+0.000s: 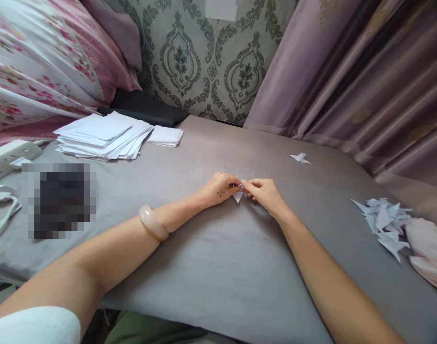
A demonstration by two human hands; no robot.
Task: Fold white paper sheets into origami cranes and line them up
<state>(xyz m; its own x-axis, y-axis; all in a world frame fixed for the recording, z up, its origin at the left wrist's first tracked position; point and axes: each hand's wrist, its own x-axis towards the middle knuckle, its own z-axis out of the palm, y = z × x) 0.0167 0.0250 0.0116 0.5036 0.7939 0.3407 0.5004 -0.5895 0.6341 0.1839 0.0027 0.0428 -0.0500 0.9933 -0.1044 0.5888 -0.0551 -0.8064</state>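
Observation:
Between my two hands, over the middle of the grey cloth-covered table (211, 258), is a small piece of folded white paper (238, 196) with a point facing down toward me. My left hand (220, 188) pinches it from the left, and a pale bangle circles that forearm. From the right, my right hand (264, 191) pinches its upper edge, fingertips touching or nearly touching those of the left. The fingers cover most of the paper. A folded paper bird (300, 157) lies by itself farther back on the right.
At the back left lie a large stack of white paper (103, 136) and a smaller stack of paper squares (165, 135). Several folded paper birds (385, 220) are heaped at the right beside a pale pink cloth (428, 243). Power strips (12, 155) and a blurred-out dark item (64, 200) occupy the left.

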